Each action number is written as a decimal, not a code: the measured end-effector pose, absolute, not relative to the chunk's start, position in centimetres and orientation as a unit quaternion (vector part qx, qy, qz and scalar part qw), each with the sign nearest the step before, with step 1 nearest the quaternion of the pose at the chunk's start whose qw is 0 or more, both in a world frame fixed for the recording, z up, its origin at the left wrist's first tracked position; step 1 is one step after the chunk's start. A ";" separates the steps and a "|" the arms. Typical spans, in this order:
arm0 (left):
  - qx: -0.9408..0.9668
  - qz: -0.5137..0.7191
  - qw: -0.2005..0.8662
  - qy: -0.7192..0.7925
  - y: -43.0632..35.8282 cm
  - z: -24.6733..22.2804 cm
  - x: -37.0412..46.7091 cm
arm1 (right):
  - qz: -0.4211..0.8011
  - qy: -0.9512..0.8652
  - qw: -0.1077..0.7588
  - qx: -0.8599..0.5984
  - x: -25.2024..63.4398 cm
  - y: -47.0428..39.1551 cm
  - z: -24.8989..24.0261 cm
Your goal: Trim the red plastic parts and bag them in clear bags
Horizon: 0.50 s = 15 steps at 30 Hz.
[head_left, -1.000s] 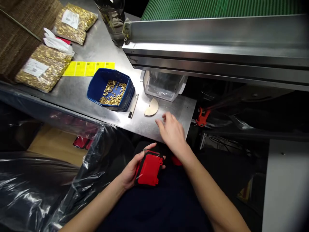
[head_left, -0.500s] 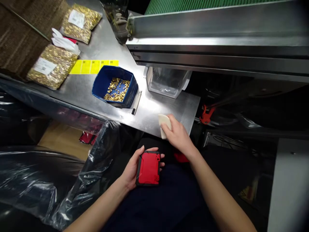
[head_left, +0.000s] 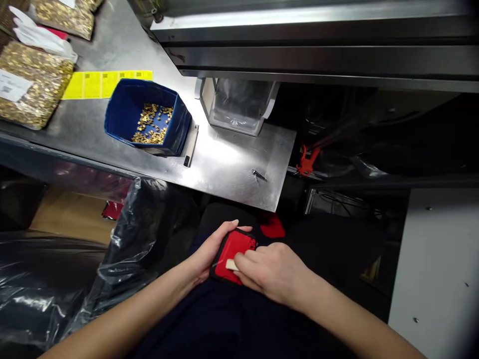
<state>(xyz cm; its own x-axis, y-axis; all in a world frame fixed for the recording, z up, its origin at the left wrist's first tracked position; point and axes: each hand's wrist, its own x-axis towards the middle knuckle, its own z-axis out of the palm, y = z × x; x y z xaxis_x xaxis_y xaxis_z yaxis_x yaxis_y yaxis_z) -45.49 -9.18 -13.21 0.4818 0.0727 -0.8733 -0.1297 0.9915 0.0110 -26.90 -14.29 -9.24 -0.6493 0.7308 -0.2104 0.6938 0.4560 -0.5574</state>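
Red plastic case with black trim (head_left: 235, 248) sits low over the lap, clasped by the left hand (head_left: 209, 252), while the right hand (head_left: 271, 271), fingers pinched on a small cream scraper (head_left: 232, 265), presses it against the case's face, work apparently just starting.

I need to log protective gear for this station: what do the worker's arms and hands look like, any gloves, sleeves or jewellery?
Both forearms are bare as far as the frame shows, no sleeves in view. The left hand and right hand wear no gloves; no rings, watch or wristband are visible. Fingernails look short and unpainted.
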 end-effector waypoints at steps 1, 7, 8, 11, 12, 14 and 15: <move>-0.035 0.059 0.862 0.502 -9.3 -13.3 -45.5 | 0.311 -0.850 0.025 -0.424 -26.7 -14.3 -9.3; -0.026 0.076 0.852 0.517 -9.8 -13.6 -45.5 | 0.338 -0.836 0.016 -0.432 -25.9 -14.5 -9.5; -0.028 0.076 0.848 0.523 -9.9 -13.6 -45.5 | 0.337 -0.831 0.013 -0.442 -25.9 -14.4 -9.5; -0.031 0.081 0.845 0.528 -9.9 -13.5 -45.3 | 0.350 -0.819 -0.004 -0.455 -25.9 -14.2 -9.5; -0.027 0.085 0.842 0.532 -9.9 -13.5 -45.3 | 0.358 -0.818 -0.008 -0.450 -25.9 -14.1 -9.5; -0.024 0.088 0.838 0.538 -9.9 -13.5 -45.3 | 0.366 -0.817 -0.015 -0.445 -26.1 -13.9 -9.3; -0.025 0.087 0.838 0.539 -9.9 -13.6 -45.3 | 0.367 -0.815 -0.022 -0.449 -26.1 -13.8 -9.3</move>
<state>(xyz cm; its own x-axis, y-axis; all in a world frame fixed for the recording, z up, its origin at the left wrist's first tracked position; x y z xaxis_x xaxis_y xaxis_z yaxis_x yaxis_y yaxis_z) -45.33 -9.86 -13.56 0.4045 0.1188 -0.9068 -0.1732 0.9835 0.0516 -26.15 -13.85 -9.25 -0.5960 0.7151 -0.3652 0.7475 0.3281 -0.5776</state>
